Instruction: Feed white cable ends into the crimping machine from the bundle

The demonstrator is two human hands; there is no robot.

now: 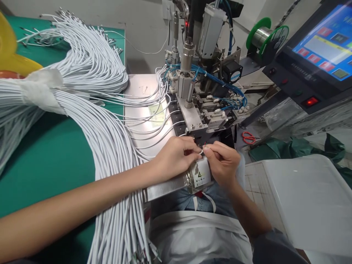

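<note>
Between my two hands, at the front of the machine [189,117], is the end of a white cable [202,151] with thin coloured wires showing at its tip. My left hand [178,154] pinches the cable just behind that tip. The thumb and forefinger of my right hand [224,161] are closed at the coloured wires. Below the fingers a white label with a warning triangle [202,174] covers the machine's front corner. Several more white cables [145,130] run from the left into the row of black slots [177,117].
A large tied bundle of white cables [101,135] lies across the green table [55,154] and hangs over its edge. To the right are a tilted touch screen [324,44], a solder wire spool [261,36], red-handled scissors [249,138] and a white bin [310,198].
</note>
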